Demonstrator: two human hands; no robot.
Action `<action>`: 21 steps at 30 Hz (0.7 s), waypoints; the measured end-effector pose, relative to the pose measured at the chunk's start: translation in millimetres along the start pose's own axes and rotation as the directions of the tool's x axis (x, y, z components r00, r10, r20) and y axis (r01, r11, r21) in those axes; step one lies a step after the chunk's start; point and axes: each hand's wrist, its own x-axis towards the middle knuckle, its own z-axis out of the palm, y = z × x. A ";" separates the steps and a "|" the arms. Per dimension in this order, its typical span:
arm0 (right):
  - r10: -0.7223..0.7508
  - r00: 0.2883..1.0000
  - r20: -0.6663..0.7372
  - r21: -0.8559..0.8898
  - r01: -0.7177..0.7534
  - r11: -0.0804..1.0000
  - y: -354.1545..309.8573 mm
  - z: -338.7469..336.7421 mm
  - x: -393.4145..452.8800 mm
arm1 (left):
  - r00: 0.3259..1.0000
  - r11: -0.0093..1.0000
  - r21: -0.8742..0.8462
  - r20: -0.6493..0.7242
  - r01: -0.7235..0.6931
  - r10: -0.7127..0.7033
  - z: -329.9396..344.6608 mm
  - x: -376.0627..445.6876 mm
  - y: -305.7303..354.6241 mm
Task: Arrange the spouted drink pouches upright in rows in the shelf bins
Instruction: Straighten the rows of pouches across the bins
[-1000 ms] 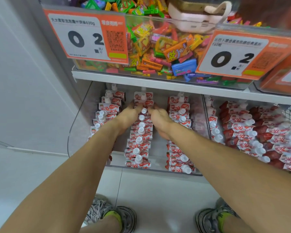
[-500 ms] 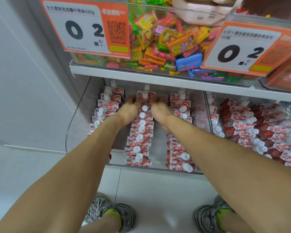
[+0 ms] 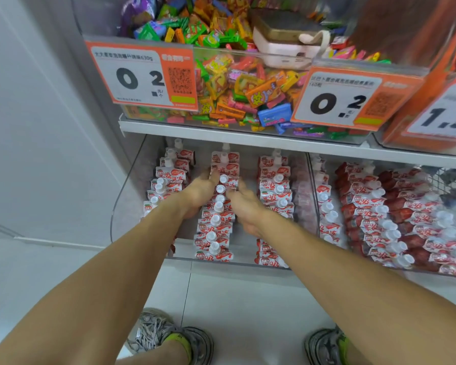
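Red-and-white spouted drink pouches with white caps stand in three rows inside a clear shelf bin (image 3: 121, 206) on the low shelf. The middle row (image 3: 215, 227) runs between my hands. My left hand (image 3: 199, 189) lies along that row's left side with fingers straight, touching the pouches. On the row's right side my right hand (image 3: 244, 204) presses against it, fingers extended. The left row (image 3: 169, 177) and right row (image 3: 274, 185) stand beside them. Neither hand grips a pouch.
A second bin (image 3: 395, 222) to the right holds several more pouch rows, darker red. Above, a clear bin of mixed candy (image 3: 237, 83) carries orange price tags (image 3: 142, 77), with a pink box (image 3: 284, 48) on top. White wall on the left; my shoes (image 3: 169, 338) on the tiled floor.
Both hands have slid back toward me along the middle row, from its far end to its middle. The camera view tilted up slightly.
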 end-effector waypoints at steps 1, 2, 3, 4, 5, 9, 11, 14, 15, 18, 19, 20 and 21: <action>0.002 1.000 0.020 0.034 -0.002 0.999 -4.9 -0.7 -7.6 | 1.000 0.999 -0.032 -0.009 0.006 -0.007 -0.3 -2.3 0.7; 0.003 0.999 0.045 0.059 -0.006 0.998 -10.1 -2.5 -16.8 | 1.000 0.998 -0.059 -0.008 0.015 -0.015 -0.2 -7.9 3.5; 0.015 0.997 0.071 0.052 -0.018 0.998 -17.7 -4.9 -29.6 | 1.000 0.998 -0.066 -0.011 0.015 -0.015 -1.4 -11.5 3.1; 0.030 0.996 0.085 0.029 -0.033 0.999 -24.4 -7.1 -43.0 | 1.000 0.999 -0.028 -0.011 0.028 -0.028 -2.6 -18.4 3.5; 0.062 0.993 0.099 -0.004 -0.061 0.998 -27.8 -10.3 -54.4 | 0.999 0.998 0.040 -0.005 0.038 -0.038 -3.9 -26.9 2.6; 0.205 0.956 0.210 -0.106 -0.186 0.977 -19.8 -10.6 -79.8 | 0.980 0.990 0.024 0.138 0.142 -0.144 -9.5 -63.6 -9.4; 0.209 0.947 0.245 -0.098 -0.190 0.977 -7.4 -3.8 -78.9 | 0.966 0.981 -0.008 0.180 0.192 -0.187 -7.0 -70.6 -13.3; 0.189 0.953 0.239 -0.110 -0.167 0.980 1.6 -0.6 -73.2 | 0.970 0.975 -0.096 0.160 0.201 -0.184 -1.1 -74.8 -11.1; 0.191 0.952 0.239 -0.105 -0.170 0.980 2.2 -2.2 -72.6 | 0.969 0.969 -0.122 0.155 0.215 -0.195 -0.5 -77.1 -9.5; 0.192 0.951 0.242 -0.129 -0.164 0.978 4.2 -9.5 -76.8 | 0.959 0.965 -0.021 0.116 0.263 -0.259 -7.2 -85.2 -13.0; 0.175 0.959 0.221 -0.173 -0.138 0.975 5.8 -11.7 -78.0 | 0.957 0.966 0.027 0.129 0.257 -0.258 -10.0 -89.3 -14.1; 0.148 0.967 0.206 -0.221 -0.101 0.970 8.1 -13.4 -78.4 | 0.955 0.969 0.064 0.164 0.238 -0.246 -12.0 -92.4 -15.2; 0.124 0.971 0.205 -0.254 -0.069 0.965 11.0 -14.0 -78.8 | 0.953 0.972 0.088 0.198 0.217 -0.230 -12.8 -96.1 -15.4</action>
